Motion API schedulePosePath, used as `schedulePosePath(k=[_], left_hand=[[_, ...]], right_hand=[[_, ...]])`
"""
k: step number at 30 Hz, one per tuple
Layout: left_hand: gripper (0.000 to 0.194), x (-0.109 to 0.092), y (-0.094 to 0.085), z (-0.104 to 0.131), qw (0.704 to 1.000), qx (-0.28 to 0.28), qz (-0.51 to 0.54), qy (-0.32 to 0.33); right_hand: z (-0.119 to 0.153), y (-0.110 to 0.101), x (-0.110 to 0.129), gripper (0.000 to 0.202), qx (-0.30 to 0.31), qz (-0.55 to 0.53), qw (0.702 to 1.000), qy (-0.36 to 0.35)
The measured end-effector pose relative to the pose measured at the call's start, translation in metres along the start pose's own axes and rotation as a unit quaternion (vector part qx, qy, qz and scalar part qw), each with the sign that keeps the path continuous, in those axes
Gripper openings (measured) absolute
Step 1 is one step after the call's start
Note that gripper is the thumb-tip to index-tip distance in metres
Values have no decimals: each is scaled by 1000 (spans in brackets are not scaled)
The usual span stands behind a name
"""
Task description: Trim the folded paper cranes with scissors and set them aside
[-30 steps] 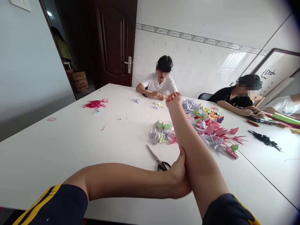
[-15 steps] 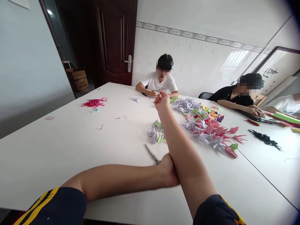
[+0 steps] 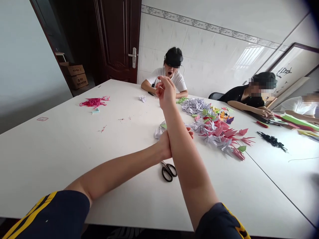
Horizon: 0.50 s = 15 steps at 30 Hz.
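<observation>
My left hand [image 3: 165, 144] is wrapped around my right forearm below the wrist, its fingertips showing on the far side. My right hand [image 3: 166, 92] is raised over the table, palm turned sideways, fingers loosely curled and apart, with nothing visible in it. Black-handled scissors [image 3: 167, 172] lie on the table just below my left hand, their blades partly hidden by my left wrist. Behind my left hand sit a few white folded paper pieces [image 3: 159, 132]. To the right of my right forearm spreads a large pile of folded paper flowers [image 3: 219, 127] in white, pink and green.
Pink strings [image 3: 94, 102] and a small light-blue piece [image 3: 95, 111] lie at the left of the white table [image 3: 62, 156]. A white folded paper [image 3: 142, 98] is farther back. Black cords [image 3: 271, 140] lie at right. Several people sit around the far side.
My left hand has slid up my right forearm toward the wrist, uncovering the scissors' handles. My right hand has risen slightly and its fingers have loosened. The person opposite has lifted their head.
</observation>
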<state>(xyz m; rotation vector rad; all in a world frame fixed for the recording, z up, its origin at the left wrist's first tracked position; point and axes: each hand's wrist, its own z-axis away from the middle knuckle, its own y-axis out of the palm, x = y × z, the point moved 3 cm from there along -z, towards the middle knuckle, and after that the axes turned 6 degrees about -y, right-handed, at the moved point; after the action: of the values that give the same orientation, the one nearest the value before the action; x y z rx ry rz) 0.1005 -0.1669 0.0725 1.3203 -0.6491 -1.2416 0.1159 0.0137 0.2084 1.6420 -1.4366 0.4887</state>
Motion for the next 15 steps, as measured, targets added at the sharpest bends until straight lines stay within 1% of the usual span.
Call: schedulePosePath(k=[1,2,3,4,5,6,7,8,10,11,12,13,15], left_hand=[[25,0,-1,-2,999,39,4,3],[38,8,-4,-4,995,79,-8,-61],[57,19,-8,-4,984,113,-30,-133],[73,28,-13,-5,974,134,-46,-179],[79,32,-17,-5,967,140,-56,-204],[74,31,-18,-6,968,134,-60,-203],[69,25,-17,-6,970,129,-71,-195],[65,15,-13,-6,975,125,-77,-167],[52,-9,-1,-7,988,117,-81,-64],[49,-16,3,-7,990,114,-84,-17],[49,-16,5,-7,991,101,-91,2],[51,-9,4,-7,990,91,-106,-19],[57,18,-3,-8,979,93,-148,-105]], right_hand=[[-1,4,5,17,17,5,1000,-22],[-1,9,9,17,35,7,998,-42],[-2,14,11,19,49,4,997,-52],[-2,17,12,20,47,1,998,-46],[-2,20,11,21,41,-1,999,-32],[0,23,11,21,40,4,999,-17],[2,25,12,22,44,14,999,-9],[4,28,14,21,57,28,998,-11],[8,31,25,18,82,49,994,-47],[9,33,31,17,100,60,991,-70],[9,35,36,17,114,65,988,-85],[8,36,40,16,123,67,986,-92],[5,37,39,18,124,71,987,-71]])
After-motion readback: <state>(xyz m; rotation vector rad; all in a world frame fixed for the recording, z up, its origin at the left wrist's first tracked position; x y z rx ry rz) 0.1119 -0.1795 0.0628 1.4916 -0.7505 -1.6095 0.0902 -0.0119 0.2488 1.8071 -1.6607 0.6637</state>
